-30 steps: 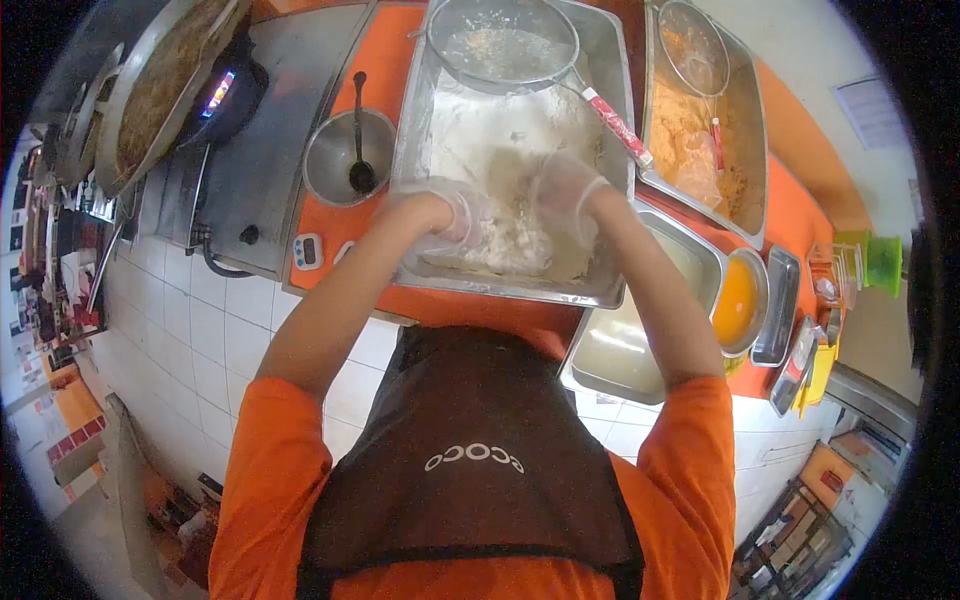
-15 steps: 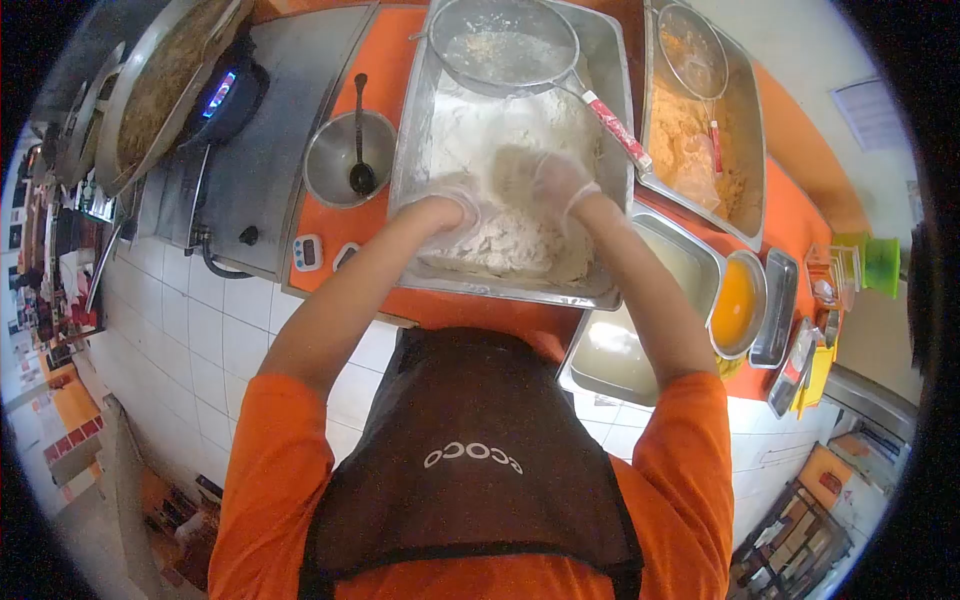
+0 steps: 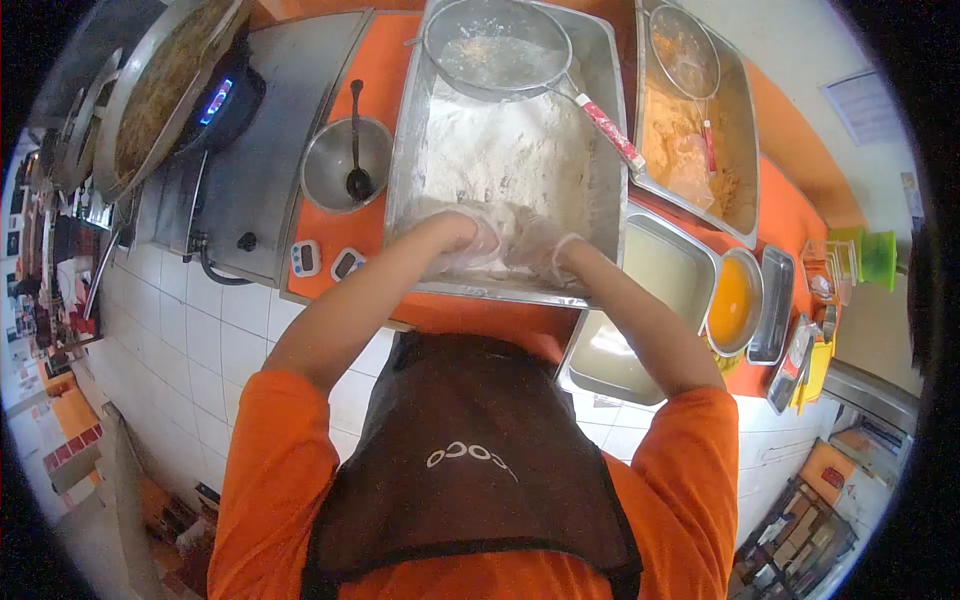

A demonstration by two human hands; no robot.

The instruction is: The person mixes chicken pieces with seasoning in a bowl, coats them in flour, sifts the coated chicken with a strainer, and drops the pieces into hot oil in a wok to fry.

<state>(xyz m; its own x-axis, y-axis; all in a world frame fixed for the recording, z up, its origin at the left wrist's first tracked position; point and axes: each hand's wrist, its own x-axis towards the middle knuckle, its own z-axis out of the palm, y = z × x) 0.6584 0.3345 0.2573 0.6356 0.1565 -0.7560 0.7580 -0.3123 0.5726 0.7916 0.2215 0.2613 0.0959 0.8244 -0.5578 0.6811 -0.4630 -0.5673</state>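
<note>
A large metal tray (image 3: 618, 90) holds white flour (image 3: 510, 145) with a rough, lumpy surface. My left hand (image 3: 468, 232), in a clear plastic glove, is down in the flour by the tray's near side. Close beside it on the right is my right hand (image 3: 542, 245), gloved the same way, also in the flour. Flour is gathered between and around both hands. Blur and flour hide the fingers, so their grip does not show. Across the tray's far end rests a round sieve (image 3: 500, 50) with a red-and-white handle.
On the left stand a steel bowl (image 3: 335, 165) with a black ladle (image 3: 358, 180), two timers (image 3: 305, 258) and a lit burner (image 3: 216, 102) under a large pan (image 3: 165, 90). To the right are a tray of orange crumbs (image 3: 740, 140), a pale liquid tray (image 3: 655, 270) and a bowl of orange liquid (image 3: 733, 300).
Both my hands have moved toward the tray's near side and closer together. The flour's far part, where my right hand was, is now uncovered.
</note>
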